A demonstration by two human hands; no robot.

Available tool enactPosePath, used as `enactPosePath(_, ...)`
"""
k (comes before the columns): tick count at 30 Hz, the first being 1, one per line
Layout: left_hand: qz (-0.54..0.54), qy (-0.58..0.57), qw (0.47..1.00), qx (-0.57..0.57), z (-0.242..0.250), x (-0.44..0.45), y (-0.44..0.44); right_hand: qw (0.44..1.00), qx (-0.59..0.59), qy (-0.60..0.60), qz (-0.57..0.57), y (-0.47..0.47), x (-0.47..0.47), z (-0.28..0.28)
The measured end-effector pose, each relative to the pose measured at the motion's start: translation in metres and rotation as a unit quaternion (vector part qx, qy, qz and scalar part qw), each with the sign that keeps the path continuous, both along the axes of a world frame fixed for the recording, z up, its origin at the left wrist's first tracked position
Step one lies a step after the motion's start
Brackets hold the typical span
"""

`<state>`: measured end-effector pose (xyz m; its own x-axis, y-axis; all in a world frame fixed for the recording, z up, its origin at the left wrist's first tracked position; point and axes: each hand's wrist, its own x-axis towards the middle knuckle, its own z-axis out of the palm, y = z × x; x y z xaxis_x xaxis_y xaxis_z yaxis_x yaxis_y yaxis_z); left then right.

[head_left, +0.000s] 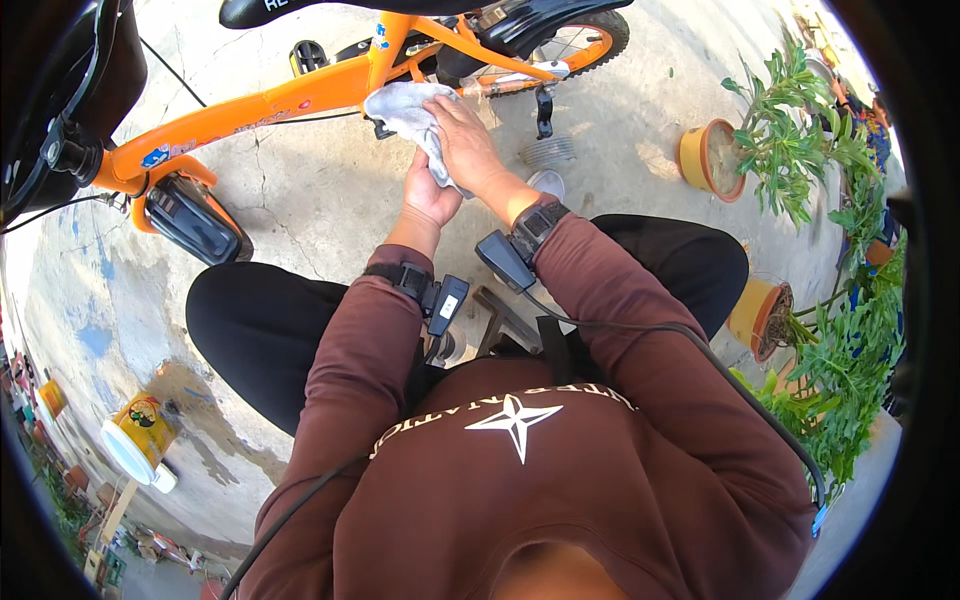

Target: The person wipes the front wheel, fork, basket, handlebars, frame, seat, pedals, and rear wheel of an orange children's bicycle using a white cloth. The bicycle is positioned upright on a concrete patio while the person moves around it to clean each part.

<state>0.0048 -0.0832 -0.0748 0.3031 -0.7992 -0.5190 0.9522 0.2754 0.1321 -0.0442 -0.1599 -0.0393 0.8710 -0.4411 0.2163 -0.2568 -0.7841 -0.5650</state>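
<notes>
Both my hands are on a white cloth (401, 105) beside the lower frame of an orange children's bicycle (300, 97). My right hand (463, 142) lies over the cloth's right side, fingers pressed into it. Lower down, my left hand (430, 193) holds the hanging part of the cloth, palm turned partly up. The cloth covers the junction of the down tube and seat tube, so what lies behind it is hidden. A black pedal (307, 56) shows on the far side, and a black kickstand (544, 112) points down to the right of my hands.
The front wheel (196, 217) stands near my left knee, the rear wheel (600, 41) at upper right. Potted plants (709, 161) line the right side. A yellow bucket (146, 431) sits at lower left on the concrete. Cables run from both wrist devices (504, 261).
</notes>
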Motion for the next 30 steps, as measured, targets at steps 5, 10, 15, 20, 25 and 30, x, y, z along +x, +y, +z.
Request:
enactPosePath(5, 0.01, 0.025, 0.999, 0.02, -0.011, 0.006, -0.001, 0.998, 0.038, 0.055, -0.005, 0.016, -0.024, 0.006)
enactPosePath(10, -0.01, 0.023, 1.0, 0.015, -0.021, 0.006, -0.004, 1.0, 0.006, -0.018, 0.002, 0.011, -0.02, -0.001)
enactPosePath(15, 0.004, 0.048, 0.997, -0.056, -0.014, 0.012, 0.0, 0.998, -0.011, 0.021, 0.057, 0.006, -0.056, 0.001)
enactPosePath(20, 0.013, 0.087, 0.995, 0.056, 0.0, 0.011, 0.002, 0.906, 0.33, 0.053, -0.259, -0.005, -0.091, 0.026)
enactPosePath(25, 0.046, 0.09, 0.994, 0.046, 0.0, 0.005, -0.004, 0.938, 0.286, -0.045, -0.19, -0.019, -0.042, 0.035)
enactPosePath(30, 0.024, 0.046, 0.998, 0.04, -0.002, 0.008, -0.006, 0.993, -0.005, 0.113, 0.036, -0.02, 0.001, 0.015)
